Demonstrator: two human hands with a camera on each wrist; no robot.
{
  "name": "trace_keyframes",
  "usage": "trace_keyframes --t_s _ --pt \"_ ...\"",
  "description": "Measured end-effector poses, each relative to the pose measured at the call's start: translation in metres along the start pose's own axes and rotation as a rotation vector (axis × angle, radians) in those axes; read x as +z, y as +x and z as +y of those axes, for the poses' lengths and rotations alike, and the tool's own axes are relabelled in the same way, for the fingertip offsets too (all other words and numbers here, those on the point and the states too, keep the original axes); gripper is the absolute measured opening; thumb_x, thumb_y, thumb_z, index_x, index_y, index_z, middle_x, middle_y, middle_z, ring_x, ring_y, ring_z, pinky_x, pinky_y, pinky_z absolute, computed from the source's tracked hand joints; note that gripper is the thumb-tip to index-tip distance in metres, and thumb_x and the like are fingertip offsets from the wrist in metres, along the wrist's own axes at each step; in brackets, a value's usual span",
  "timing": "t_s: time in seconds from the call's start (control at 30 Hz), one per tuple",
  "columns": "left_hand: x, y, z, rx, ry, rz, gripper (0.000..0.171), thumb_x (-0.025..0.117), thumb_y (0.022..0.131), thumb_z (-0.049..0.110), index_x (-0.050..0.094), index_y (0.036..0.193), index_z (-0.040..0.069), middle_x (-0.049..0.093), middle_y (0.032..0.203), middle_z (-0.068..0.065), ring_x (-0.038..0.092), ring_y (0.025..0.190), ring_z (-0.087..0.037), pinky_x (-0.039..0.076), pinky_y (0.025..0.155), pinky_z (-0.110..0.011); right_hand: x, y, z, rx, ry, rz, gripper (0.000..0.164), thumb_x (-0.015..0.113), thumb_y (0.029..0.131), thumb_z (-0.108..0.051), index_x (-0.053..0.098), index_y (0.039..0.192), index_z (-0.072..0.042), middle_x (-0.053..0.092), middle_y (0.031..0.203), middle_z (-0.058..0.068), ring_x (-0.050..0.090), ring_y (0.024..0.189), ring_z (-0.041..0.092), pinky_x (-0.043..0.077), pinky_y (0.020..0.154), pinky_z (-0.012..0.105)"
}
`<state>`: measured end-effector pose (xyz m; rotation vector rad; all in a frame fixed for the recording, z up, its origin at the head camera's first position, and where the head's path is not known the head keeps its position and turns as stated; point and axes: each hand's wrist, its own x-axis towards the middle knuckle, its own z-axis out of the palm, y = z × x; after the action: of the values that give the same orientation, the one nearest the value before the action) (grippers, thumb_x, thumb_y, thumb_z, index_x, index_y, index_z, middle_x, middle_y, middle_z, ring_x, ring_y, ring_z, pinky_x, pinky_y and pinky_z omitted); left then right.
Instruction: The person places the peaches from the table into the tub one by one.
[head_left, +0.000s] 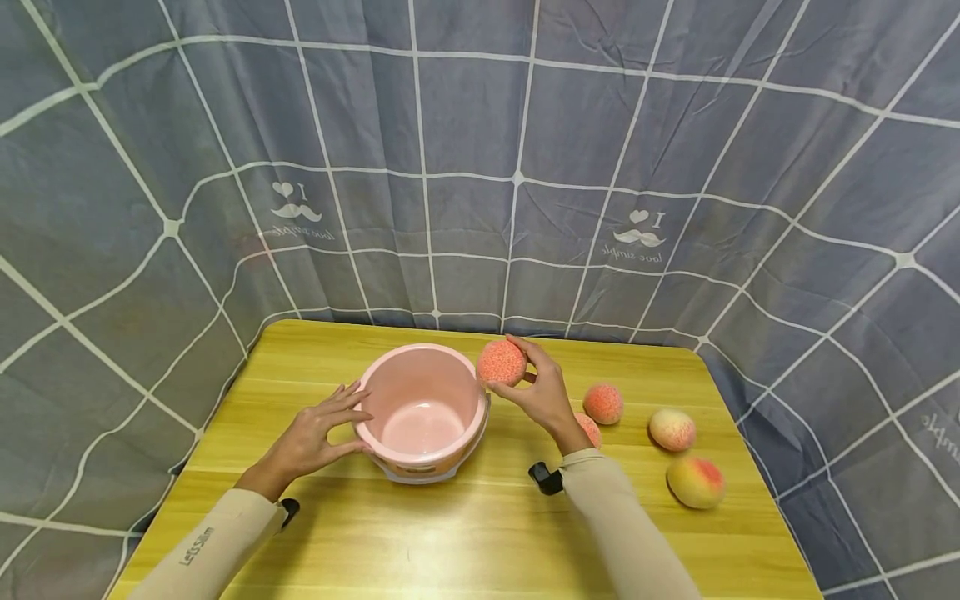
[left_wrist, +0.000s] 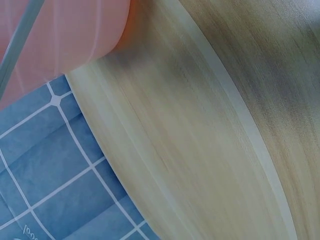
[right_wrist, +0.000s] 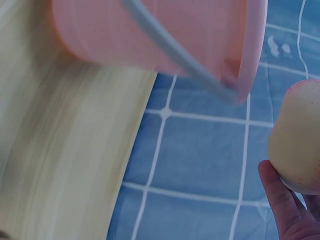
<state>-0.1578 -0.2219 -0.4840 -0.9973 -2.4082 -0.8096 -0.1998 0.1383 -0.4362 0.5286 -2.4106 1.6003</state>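
Note:
A pink bucket (head_left: 362, 429) with a grey handle (right_wrist: 170, 45) stands on the table, its inside bare in the head view. My left hand (head_left: 315, 429) touches the bucket's left rim, with fairly straight fingers and the thumb spread lower down. Between the thumb and fingers of my right hand (head_left: 542, 392) is a speckled pink-red peach (head_left: 501, 364), held up just beside the bucket's right rim. In the right wrist view the same peach (right_wrist: 300, 140) shows a pale side, with fingers (right_wrist: 280, 200) against it. The left wrist view shows the bucket (left_wrist: 75, 40) but not the hand.
To the right lie a red peach (head_left: 603, 404), another peach (head_left: 588, 429) partly behind my right wrist, a pale peach (head_left: 672, 429) and a yellow one with a red patch (head_left: 696, 482). A grey checked curtain (head_left: 465, 217) hangs along the far edge of the wooden table (head_left: 420, 542).

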Motion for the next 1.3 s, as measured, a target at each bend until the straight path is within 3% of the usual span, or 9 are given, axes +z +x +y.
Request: trace_keyframes --t_s 0.27,0.5,1.0,1.3 --pt "-0.001 0.001 0.000 -0.018 0.015 -0.018 0.044 0.082 0.068 0.040 0.075 0.102 0.013 0.061 0.128 -0.017 0.052 0.123 -0.041 0.028 0.115 -0.024 0.026 0.012 -0.008 -0.029 0.015 -0.067 0.069 0.085 0.075 -0.013 0.053 0.136 -0.006 0.054 0.132 0.015 0.054 0.119 0.031 0.059 0.087 0.044" --pt "0.000 0.000 0.000 -0.014 0.014 -0.016 0.045 0.081 0.069 0.042 0.075 0.101 0.012 0.061 0.127 -0.017 0.051 0.126 -0.034 0.026 0.116 -0.023 0.046 0.016 -0.009 -0.030 0.019 -0.109 0.068 0.085 0.073 -0.011 0.055 0.134 -0.008 0.057 0.129 0.012 0.054 0.118 0.028 0.059 0.088 0.042" --pt "-0.001 0.000 0.000 -0.021 0.015 -0.020 0.045 0.084 0.067 0.037 0.075 0.102 0.011 0.061 0.129 -0.016 0.050 0.126 -0.035 0.027 0.116 -0.024 0.065 0.021 -0.015 -0.072 0.018 -0.157 0.070 0.086 0.071 -0.010 0.055 0.134 -0.004 0.057 0.127 0.014 0.057 0.114 0.029 0.056 0.093 0.036" --pt "0.000 0.000 0.001 -0.004 0.007 -0.011 0.046 0.079 0.071 0.045 0.075 0.101 0.011 0.061 0.127 -0.017 0.050 0.128 -0.032 0.023 0.117 -0.020 0.066 0.020 -0.020 -0.054 0.125 -0.184 0.067 0.080 0.075 0.003 0.050 0.135 0.005 0.049 0.131 0.030 0.051 0.120 0.047 0.049 0.100 0.053"
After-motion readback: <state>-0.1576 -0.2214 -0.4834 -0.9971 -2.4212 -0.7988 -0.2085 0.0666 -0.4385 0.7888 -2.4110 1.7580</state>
